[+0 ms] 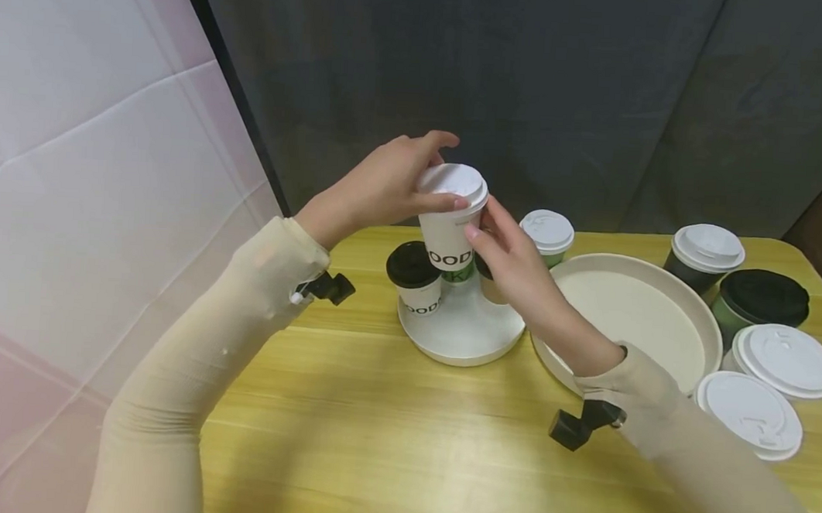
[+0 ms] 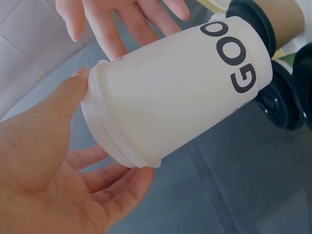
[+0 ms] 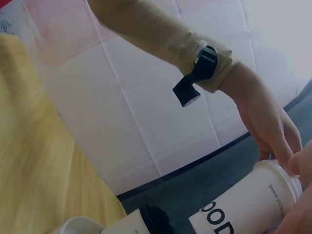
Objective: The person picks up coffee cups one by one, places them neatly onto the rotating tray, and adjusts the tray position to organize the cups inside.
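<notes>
My left hand (image 1: 394, 180) grips a white paper cup (image 2: 180, 92) with dark lettering by its white lid (image 1: 457, 183), thumb and fingers on opposite sides of the rim. My right hand (image 1: 515, 262) is at the cup's right side, its fingers (image 2: 131, 24) fairly straight and spread. The cup is upright over a white round tray (image 1: 458, 344). On that tray are a white cup with a black lid (image 1: 414, 264), a green cup (image 1: 458, 273) partly hidden behind the held cup, and a brownish cup (image 1: 494, 292) partly covered by my right hand.
A larger beige round tray (image 1: 631, 307) stands to the right on the wooden table (image 1: 387, 441). Around it are a white-lidded green cup (image 1: 548, 231), a dark cup (image 1: 705, 256), a black-lidded green cup (image 1: 763, 298) and further white-lidded cups (image 1: 750, 411). A dark curtain (image 1: 463, 65) hangs behind.
</notes>
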Tool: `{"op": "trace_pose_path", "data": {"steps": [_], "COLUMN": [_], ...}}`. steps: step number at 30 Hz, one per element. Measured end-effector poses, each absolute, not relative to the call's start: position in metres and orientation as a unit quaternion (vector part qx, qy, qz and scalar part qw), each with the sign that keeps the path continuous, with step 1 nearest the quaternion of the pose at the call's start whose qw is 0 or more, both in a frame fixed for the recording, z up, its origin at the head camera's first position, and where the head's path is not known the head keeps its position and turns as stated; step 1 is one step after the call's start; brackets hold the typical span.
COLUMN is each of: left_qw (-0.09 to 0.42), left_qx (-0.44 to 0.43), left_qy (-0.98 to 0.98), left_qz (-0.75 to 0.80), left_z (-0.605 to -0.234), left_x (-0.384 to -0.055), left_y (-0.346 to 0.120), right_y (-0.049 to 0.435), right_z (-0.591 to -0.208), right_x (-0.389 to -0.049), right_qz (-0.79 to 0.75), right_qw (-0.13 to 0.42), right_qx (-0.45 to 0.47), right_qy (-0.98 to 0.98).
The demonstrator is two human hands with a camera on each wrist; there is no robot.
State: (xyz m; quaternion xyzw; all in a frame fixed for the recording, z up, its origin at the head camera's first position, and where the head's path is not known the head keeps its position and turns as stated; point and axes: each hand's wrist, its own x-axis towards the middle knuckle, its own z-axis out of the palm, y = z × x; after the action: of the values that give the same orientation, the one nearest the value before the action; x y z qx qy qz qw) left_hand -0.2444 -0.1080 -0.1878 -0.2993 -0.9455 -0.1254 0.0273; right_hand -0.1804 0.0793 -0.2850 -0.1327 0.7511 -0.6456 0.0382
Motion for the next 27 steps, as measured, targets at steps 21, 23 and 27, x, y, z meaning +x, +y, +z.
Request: {"op": "trace_pose_path", "data": {"steps": [21, 23, 27], "left_qw": [0.043, 0.043, 0.048], "left_qx": [-0.31, -0.312, -0.322], "left_qy": [-0.944, -0.944, -0.94], "left_qz": [-0.103, -0.102, -0.099], "left_z": [-0.23, -0.234, -0.243], "left_x": [-0.22, -0.218, -0.214], "left_y": [-0.102, -0.102, -0.102], "right_y": [0.086, 0.087, 0.088], "right_z": [-0.32, -0.324, -0.331], "right_x": [-0.153, -0.151, -0.147], "right_qz": [-0.675, -0.673, -0.669], "right_qw": [0.075, 0.074, 0.071], "right_qx": [-0.137, -0.139, -0.142], "right_qy": [0.721, 0.723, 0.726]}}
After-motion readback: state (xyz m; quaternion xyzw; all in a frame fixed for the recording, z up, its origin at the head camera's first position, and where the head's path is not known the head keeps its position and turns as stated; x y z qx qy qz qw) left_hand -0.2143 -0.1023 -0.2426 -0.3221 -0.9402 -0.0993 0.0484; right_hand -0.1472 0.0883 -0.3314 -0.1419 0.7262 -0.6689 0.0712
